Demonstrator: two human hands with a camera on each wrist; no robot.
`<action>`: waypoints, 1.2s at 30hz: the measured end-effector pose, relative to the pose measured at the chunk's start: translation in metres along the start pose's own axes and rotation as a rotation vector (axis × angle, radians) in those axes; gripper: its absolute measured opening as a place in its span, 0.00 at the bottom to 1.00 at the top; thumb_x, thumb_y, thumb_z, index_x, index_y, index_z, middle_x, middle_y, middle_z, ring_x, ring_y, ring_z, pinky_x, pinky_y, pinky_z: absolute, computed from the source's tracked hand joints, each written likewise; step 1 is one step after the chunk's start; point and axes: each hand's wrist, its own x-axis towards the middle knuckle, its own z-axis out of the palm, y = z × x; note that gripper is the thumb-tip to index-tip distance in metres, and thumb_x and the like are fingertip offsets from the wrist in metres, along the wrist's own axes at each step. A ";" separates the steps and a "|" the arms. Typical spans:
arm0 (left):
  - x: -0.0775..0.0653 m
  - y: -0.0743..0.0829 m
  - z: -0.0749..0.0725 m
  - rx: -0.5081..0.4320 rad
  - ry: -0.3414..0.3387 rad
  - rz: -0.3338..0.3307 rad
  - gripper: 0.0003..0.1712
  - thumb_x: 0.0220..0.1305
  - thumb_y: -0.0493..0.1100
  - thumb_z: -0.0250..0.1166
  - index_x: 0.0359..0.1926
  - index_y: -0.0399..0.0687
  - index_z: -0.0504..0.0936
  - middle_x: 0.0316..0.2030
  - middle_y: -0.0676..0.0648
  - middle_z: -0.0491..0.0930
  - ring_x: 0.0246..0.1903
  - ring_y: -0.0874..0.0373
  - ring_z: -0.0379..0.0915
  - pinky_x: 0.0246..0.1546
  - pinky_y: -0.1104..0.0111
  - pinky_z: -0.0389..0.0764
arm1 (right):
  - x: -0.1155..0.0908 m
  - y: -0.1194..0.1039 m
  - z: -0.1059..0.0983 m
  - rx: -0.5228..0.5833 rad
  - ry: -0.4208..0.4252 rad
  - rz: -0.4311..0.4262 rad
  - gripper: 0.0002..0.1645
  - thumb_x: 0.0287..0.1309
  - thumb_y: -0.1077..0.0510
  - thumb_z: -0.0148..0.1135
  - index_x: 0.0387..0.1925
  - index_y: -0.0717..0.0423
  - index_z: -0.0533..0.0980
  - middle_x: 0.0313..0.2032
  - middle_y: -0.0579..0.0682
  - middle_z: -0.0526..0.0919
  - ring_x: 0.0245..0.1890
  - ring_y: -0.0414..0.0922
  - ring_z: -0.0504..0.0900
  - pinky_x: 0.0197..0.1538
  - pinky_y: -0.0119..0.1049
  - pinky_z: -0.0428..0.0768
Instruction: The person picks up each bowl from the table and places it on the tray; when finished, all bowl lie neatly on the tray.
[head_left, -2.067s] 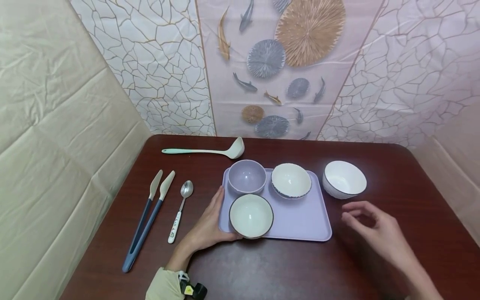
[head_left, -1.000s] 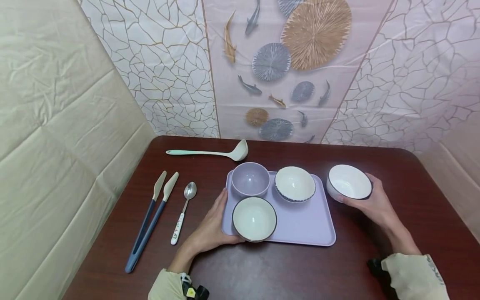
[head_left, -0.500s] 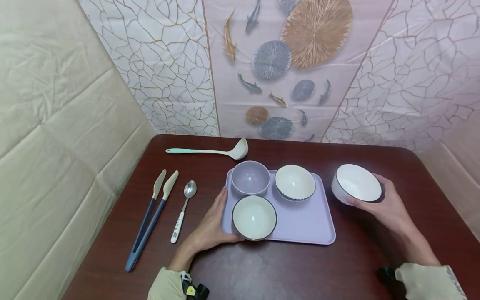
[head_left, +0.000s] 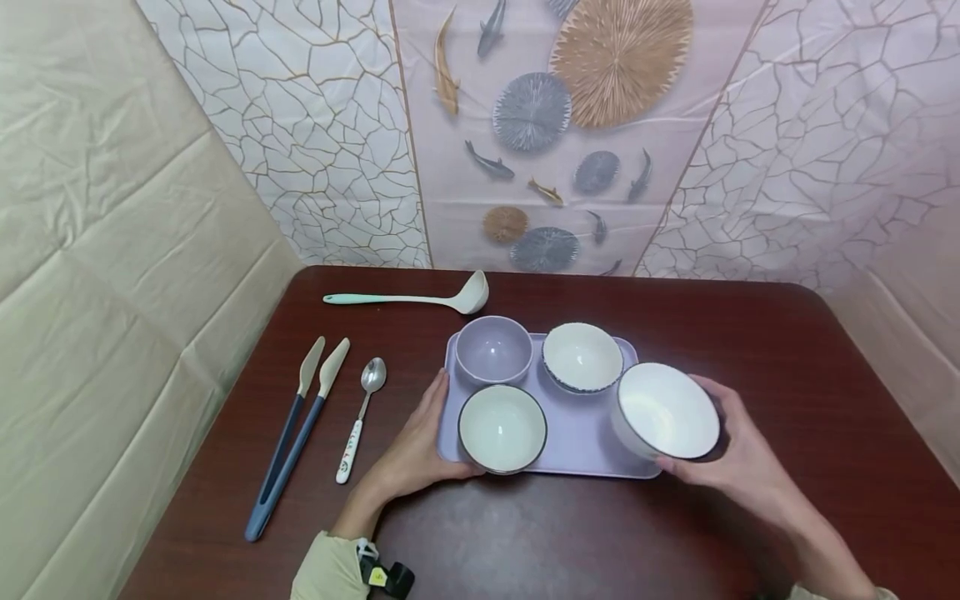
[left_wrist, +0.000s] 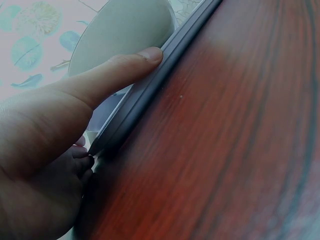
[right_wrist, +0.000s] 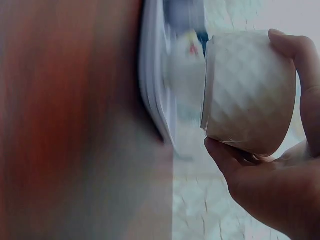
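My right hand (head_left: pixel 742 454) grips a white bowl (head_left: pixel 666 410) with a thin dark rim, thumb at the near side and fingers round the far side. In the right wrist view the bowl (right_wrist: pixel 252 95) shows a diamond-patterned outer wall and hangs above the tray's level. It overlaps the right end of the lilac tray (head_left: pixel 573 446) in the head view. My left hand (head_left: pixel 416 446) holds the tray's near left corner, its thumb along the front edge. On the tray stand a lilac bowl (head_left: pixel 495 350), a scallop-edged white bowl (head_left: pixel 582 358) and a dark-rimmed cream bowl (head_left: pixel 502 429).
A ladle (head_left: pixel 405 298) with a mint handle lies behind the tray on the dark wooden table (head_left: pixel 525 542). To the left are a spoon (head_left: pixel 360 421) with a white handle and blue-handled tongs (head_left: pixel 292 446). Fabric-covered walls (head_left: pixel 337 125) rise behind and at the sides.
My right hand has taken hold of the white bowl, lifted it off the table right of the tray, and carried it left over the tray's right end. The left hand stays at the tray.
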 end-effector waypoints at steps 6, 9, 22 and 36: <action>0.001 0.000 0.000 0.000 -0.006 -0.007 0.79 0.36 0.61 0.82 0.77 0.37 0.40 0.76 0.40 0.39 0.74 0.50 0.38 0.66 0.49 0.54 | -0.001 -0.007 0.029 0.068 -0.121 -0.020 0.67 0.31 0.61 0.86 0.71 0.49 0.55 0.62 0.49 0.67 0.56 0.40 0.70 0.54 0.21 0.64; 0.002 0.000 0.000 -0.001 -0.009 -0.010 0.79 0.36 0.61 0.82 0.77 0.37 0.39 0.76 0.40 0.39 0.74 0.51 0.38 0.67 0.50 0.54 | -0.001 -0.008 0.038 0.071 -0.163 -0.009 0.68 0.31 0.59 0.86 0.72 0.46 0.54 0.62 0.48 0.68 0.55 0.40 0.71 0.54 0.22 0.66; 0.001 -0.002 0.001 0.003 -0.013 -0.016 0.79 0.37 0.61 0.82 0.77 0.37 0.39 0.76 0.40 0.39 0.73 0.52 0.38 0.67 0.51 0.54 | 0.001 -0.005 0.052 0.057 -0.205 -0.018 0.68 0.31 0.55 0.86 0.72 0.43 0.53 0.62 0.46 0.67 0.55 0.41 0.71 0.54 0.24 0.65; 0.000 0.000 0.000 0.001 -0.013 -0.010 0.79 0.37 0.58 0.83 0.76 0.36 0.39 0.76 0.39 0.39 0.73 0.49 0.40 0.67 0.50 0.54 | 0.005 -0.003 0.053 0.087 -0.247 -0.070 0.67 0.33 0.55 0.86 0.72 0.48 0.53 0.63 0.47 0.66 0.57 0.41 0.69 0.56 0.22 0.63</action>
